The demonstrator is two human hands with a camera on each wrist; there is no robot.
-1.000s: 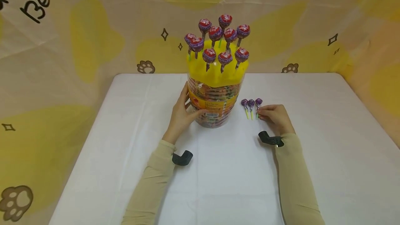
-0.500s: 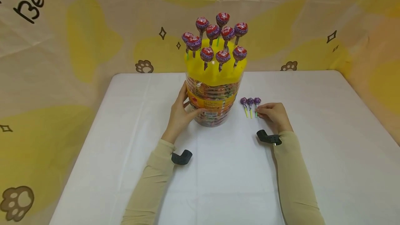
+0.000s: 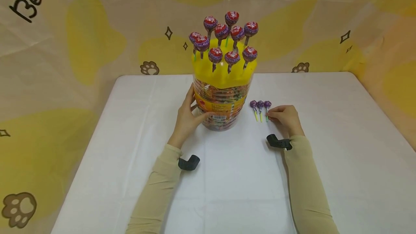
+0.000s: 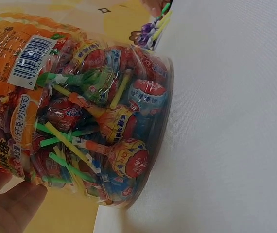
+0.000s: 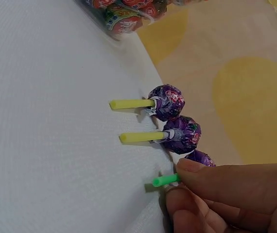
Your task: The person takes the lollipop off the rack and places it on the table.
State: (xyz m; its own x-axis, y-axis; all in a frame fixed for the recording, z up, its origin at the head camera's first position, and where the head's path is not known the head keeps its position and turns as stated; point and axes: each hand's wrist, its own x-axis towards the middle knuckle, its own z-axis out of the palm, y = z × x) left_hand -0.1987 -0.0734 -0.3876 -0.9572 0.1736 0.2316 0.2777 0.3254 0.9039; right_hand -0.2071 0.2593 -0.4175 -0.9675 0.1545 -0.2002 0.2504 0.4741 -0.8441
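Note:
A clear plastic jar of lollipops with an orange label stands on the white table. My left hand grips its left side, thumb across the front by the barcode. From the jar's yellow top several red-and-purple lollipops stick up on their sticks. To the right of the jar, three purple-wrapped lollipops lie side by side. My right hand pinches the rightmost lollipop by its green stick; its head is partly hidden behind the thumb in the right wrist view. The other two lollipops have yellow sticks.
The white table reaches to a yellow patterned cloth backdrop behind and at the sides. Black wrist camera mounts sit at both sleeves.
The head view has shifted slightly. The left hand keeps its grip on the jar, and the right hand keeps pinching the green-stick lollipop, which lies marginally closer to the other two.

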